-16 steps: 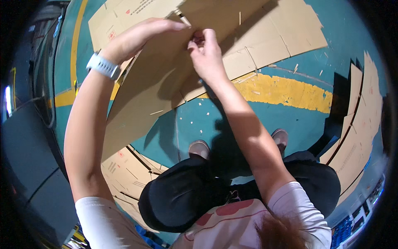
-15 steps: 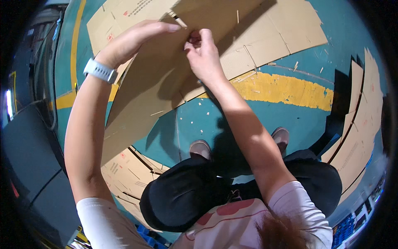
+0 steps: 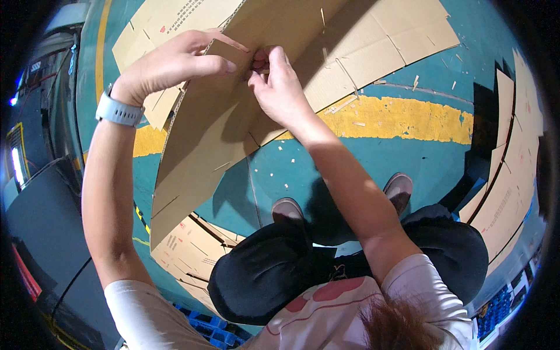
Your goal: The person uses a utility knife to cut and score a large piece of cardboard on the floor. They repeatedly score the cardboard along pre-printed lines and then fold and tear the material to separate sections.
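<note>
A large brown cardboard sheet (image 3: 204, 128) stands tilted in front of me, its corrugated cut edge facing up and left. My left hand (image 3: 184, 61), with a pale watch band at the wrist, grips this sheet at its upper edge. The thumb lies on the near face and the index finger reaches over the edge. Just right of it, my right hand (image 3: 279, 84) is closed against the sheet's face, fingertips curled together. Whatever those fingers pinch is hidden in shadow.
Beneath and beyond lies more flat slotted cardboard (image 3: 373, 52). Small cardboard scraps (image 3: 416, 82) litter the green floor (image 3: 326, 175) with its yellow stripe (image 3: 402, 119). Cardboard stacks stand at right (image 3: 507, 175) and lower left (image 3: 186, 251). A dark grey panel (image 3: 46, 233) is far left.
A small strip that stuck out by my left thumb no longer shows. My left hand has shifted left, its fingers now over the sheet's edge. The right hand has moved slightly left and down.
</note>
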Available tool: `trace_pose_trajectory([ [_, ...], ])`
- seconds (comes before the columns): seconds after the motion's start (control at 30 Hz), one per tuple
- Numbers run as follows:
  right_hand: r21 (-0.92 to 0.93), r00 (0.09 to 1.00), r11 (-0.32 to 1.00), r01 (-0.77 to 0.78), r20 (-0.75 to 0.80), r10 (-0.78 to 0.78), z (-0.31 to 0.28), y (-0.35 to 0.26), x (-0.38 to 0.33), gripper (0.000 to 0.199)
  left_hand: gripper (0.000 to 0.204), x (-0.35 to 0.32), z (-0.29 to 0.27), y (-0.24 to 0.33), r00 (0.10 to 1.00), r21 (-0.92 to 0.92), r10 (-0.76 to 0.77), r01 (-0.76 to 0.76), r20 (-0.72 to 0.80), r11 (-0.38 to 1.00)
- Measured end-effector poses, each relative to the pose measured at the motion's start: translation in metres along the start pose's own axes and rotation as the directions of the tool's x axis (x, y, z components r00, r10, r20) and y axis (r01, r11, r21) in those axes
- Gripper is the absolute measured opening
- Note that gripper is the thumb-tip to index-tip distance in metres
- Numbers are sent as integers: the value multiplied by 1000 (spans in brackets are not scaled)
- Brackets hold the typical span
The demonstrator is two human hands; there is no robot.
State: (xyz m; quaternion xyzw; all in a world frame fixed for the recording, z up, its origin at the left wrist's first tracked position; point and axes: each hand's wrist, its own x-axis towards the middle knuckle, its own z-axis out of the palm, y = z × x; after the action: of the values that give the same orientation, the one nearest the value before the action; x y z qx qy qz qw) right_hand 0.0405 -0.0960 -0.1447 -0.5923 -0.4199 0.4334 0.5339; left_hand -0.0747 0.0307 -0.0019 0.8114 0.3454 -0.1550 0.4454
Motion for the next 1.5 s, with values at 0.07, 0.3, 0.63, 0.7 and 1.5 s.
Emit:
trace_pose_trajectory([
  [0.07, -10, 1000, 1000, -4, -6, 4, -4, 3, 1, 34, 49, 5, -6, 21, 999, 103, -16, 11, 48, 995],
  [0.3, 228, 996, 971, -77, 59, 65, -11, 4, 10, 36, 43, 1, 1, 15, 999, 52, 38, -37, -13, 998],
  [0.63, 516, 888, 723, -459, 266, 374, -20, -26, 21, 18, 39, 1, 9, 2, 996, -42, 49, -52, -73, 998],
  [0.7, 457, 869, 741, -493, 307, 388, -22, -23, 30, 18, 37, 1, 17, -5, 979, 16, 99, -97, -181, 995],
  [1.5, -379, 847, 798, 468, 450, -283, -4, 28, -59, 21, 45, -37, 29, 0, 935, 86, -105, 142, -339, 986],
])
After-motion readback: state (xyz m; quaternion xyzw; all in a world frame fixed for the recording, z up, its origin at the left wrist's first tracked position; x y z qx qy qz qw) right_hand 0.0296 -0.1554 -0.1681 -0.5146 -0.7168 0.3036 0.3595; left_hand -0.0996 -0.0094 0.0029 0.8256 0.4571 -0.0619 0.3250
